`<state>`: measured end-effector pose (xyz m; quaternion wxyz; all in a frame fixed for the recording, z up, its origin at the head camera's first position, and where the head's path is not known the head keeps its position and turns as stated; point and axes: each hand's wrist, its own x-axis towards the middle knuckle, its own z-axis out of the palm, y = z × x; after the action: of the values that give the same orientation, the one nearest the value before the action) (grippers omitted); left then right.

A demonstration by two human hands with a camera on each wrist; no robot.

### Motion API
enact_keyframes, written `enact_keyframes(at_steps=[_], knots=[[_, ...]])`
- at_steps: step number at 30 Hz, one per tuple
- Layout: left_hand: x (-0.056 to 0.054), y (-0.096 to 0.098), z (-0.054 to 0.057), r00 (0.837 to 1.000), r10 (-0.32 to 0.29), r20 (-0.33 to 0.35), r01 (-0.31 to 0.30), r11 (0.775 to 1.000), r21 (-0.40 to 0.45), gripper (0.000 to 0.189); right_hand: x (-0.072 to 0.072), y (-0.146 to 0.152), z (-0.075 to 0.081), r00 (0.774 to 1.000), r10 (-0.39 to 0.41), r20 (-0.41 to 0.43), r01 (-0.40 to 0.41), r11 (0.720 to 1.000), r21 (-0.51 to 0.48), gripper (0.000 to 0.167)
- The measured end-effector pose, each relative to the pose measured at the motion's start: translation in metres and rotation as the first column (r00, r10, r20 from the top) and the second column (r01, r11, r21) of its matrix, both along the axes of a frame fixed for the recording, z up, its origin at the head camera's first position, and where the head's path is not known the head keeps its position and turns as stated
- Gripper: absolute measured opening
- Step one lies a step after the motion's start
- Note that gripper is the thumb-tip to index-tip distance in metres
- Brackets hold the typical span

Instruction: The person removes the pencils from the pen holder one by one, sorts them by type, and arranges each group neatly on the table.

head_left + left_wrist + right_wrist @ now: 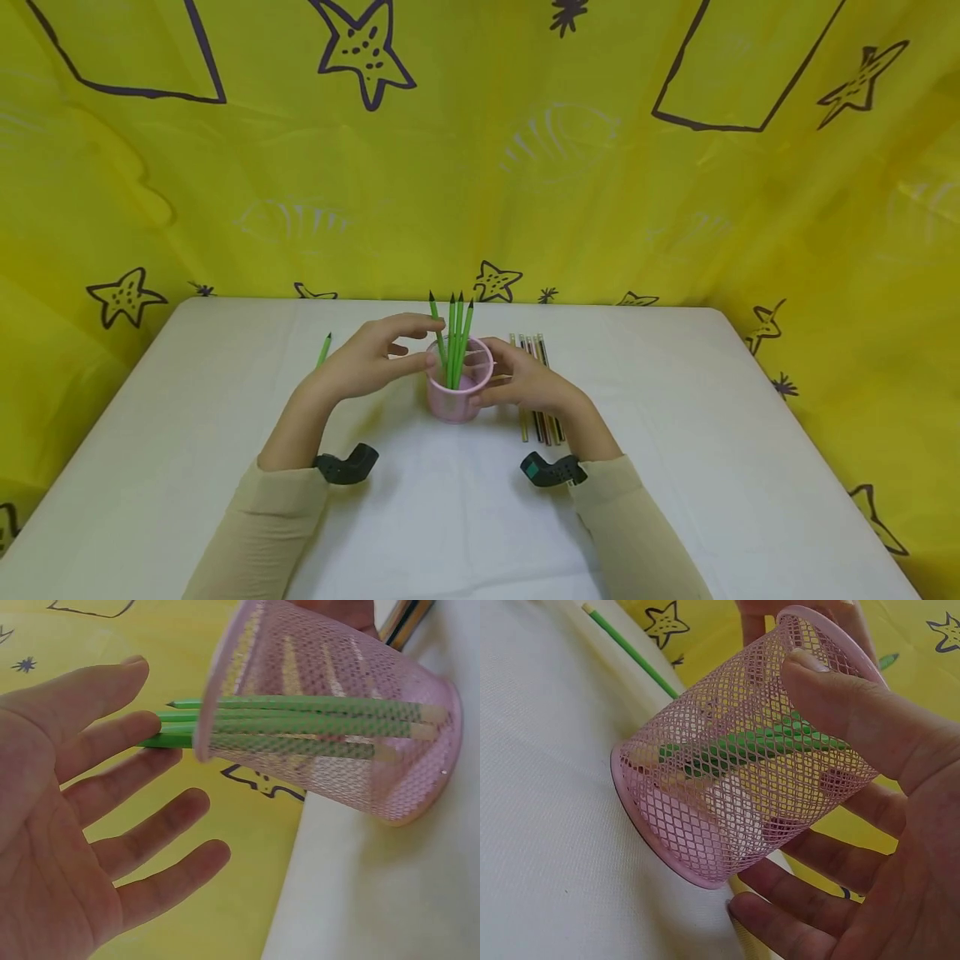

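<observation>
A pink mesh pencil cup (pixel 452 407) stands at the middle of the table, with several green pencils (pixel 456 354) inside, dark points up. My right hand (pixel 534 383) grips the cup from the right side; in the right wrist view its thumb (pixel 836 694) lies along the mesh near the rim and the fingers go round the far side. On the left, my left hand (pixel 367 358) is spread beside the rim. Its fingers (pixel 124 739) are loosely extended in the left wrist view, with the fingertips right at the upper parts of the green pencils.
One loose green pencil (pixel 324 350) lies on the white table (pixel 450 517) left of the left hand. Several striped pencils (pixel 542 425) lie in a row beneath and beside the right hand. A yellow patterned cloth (pixel 450 192) hangs behind the table.
</observation>
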<state>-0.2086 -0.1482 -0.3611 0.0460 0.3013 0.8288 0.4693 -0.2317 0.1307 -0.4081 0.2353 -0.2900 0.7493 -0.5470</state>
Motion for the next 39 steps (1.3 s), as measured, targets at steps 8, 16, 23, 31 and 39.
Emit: enact_keyframes(at_steps=[8, 16, 23, 31, 39], knots=[[0.004, -0.003, 0.01, 0.999, 0.034, -0.026, -0.034, 0.999, 0.024, 0.046, 0.001, 0.001, 0.0, 1.0, 0.002, 0.0, -0.002, 1.0, 0.009, 0.076], [0.007, -0.005, 0.019, 0.998, 0.023, -0.055, -0.017, 0.994, 0.105, 0.044, 0.002, 0.001, 0.001, 1.0, -0.011, 0.017, 0.01, 1.0, 0.02, 0.076], [0.011, -0.009, 0.027, 0.998, 0.05, -0.048, -0.04, 0.982, 0.184, 0.042, 0.002, 0.0, 0.001, 1.0, -0.007, 0.011, 0.006, 1.0, 0.018, 0.077], [0.018, -0.011, 0.037, 0.997, 0.08, -0.011, -0.074, 0.962, 0.264, 0.039, 0.002, 0.0, -0.001, 1.0, -0.008, 0.005, 0.008, 1.0, 0.023, 0.077], [0.018, -0.012, 0.041, 0.997, 0.074, -0.017, -0.063, 0.937, 0.344, 0.042, 0.002, 0.001, -0.001, 1.0, -0.017, 0.008, 0.017, 1.0, 0.024, 0.078]])
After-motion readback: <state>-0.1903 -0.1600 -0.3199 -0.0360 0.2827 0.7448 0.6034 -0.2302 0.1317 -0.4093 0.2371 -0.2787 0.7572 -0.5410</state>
